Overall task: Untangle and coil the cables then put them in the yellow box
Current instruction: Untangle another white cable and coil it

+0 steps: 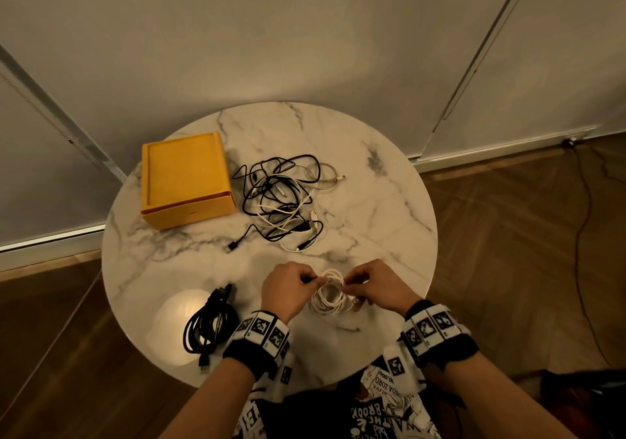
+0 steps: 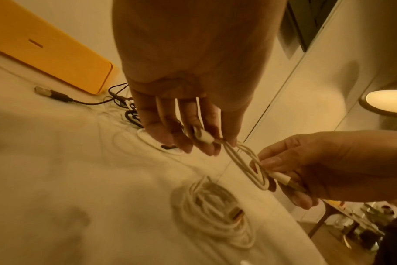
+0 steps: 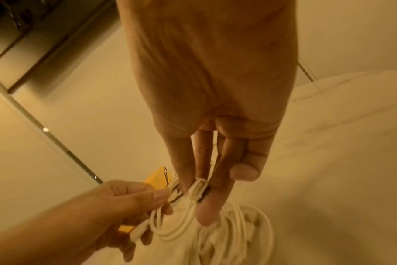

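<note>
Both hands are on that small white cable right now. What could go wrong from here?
1. The left hand and right hand pinch only the plug ends of the small white cable; its loose loops could spring open.
2. It hangs just over the coiled white cable and may snag it.
3. The tangled pile lies beside the yellow box, easily dragged.

The person's black-and-white printed shirt (image 1: 382, 408) carries lettering seen upside down from the head view: "ZORO", "ALIVE" and "BROOK" can be made out, along with a partial number ending in ",000". The wristbands (image 1: 264, 332) bear square black-and-white coded markers, with no readable words.
</note>
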The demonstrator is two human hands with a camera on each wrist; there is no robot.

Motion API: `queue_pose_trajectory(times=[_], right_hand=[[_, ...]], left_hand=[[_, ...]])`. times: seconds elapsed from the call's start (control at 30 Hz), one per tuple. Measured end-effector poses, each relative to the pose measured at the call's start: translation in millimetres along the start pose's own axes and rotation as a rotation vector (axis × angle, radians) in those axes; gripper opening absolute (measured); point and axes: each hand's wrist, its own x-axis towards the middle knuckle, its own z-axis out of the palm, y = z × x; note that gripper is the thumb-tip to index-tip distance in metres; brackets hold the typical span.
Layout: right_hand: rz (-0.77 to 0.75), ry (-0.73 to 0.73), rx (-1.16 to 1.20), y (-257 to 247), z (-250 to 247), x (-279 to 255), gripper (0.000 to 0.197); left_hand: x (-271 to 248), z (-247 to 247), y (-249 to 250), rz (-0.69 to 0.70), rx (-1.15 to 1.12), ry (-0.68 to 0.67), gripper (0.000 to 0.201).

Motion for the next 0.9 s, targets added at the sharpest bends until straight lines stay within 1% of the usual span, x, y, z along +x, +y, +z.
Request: queue_pose_trajectory(times=[0.1, 0.23, 0.43, 0.5, 0.57, 0.67, 0.77, 0.83, 0.9], right_hand=[[0.036, 0.014, -0.049, 8.5, 12.6, 2.5, 0.013], [0.014, 0.067, -0.134, 18.2, 20.6, 4.3, 0.014], [-0.005, 0.219, -0.136, 41.9, 7.4, -1.2, 0.009], [0.01, 0.236, -0.132, 50.9, 1.4, -3.2, 0.008], [0.018, 0.223, -0.124, 55.8, -0.5, -4.9, 0.007], [0.002, 0.215, -0.153, 55.5, 3.6, -4.1, 0.011], [-0.042, 0.266, -0.192, 49.4, 8.1, 5.1, 0.017], [-0.085, 0.313, -0.23, 43.9, 6.1, 13.5, 0.029], [-0.116, 0.345, -0.288, 36.4, 0.0, 22.9, 0.038]], left_hand=[[0.2, 8.7, -4.1, -0.015, 0.104, -0.047, 0.032], [-1.5, 19.2, -11.5, -0.053, 0.041, -0.02, 0.032], [-4.2, 27.2, -15.9, -0.048, 0.032, -0.004, 0.036], [-5.6, 28.6, -13.0, -0.051, -0.014, -0.001, 0.036], [-7.8, 26.1, -10.3, -0.044, -0.075, -0.007, 0.033], [-7.6, 17.1, -8.4, 0.016, -0.149, -0.021, 0.018], [-4.7, -2.2, -16.8, 0.068, -0.236, -0.001, 0.008], [1.1, -22.2, -27.8, 0.092, -0.252, 0.024, 0.016], [9.1, -49.0, -39.4, 0.108, -0.217, 0.078, 0.025]])
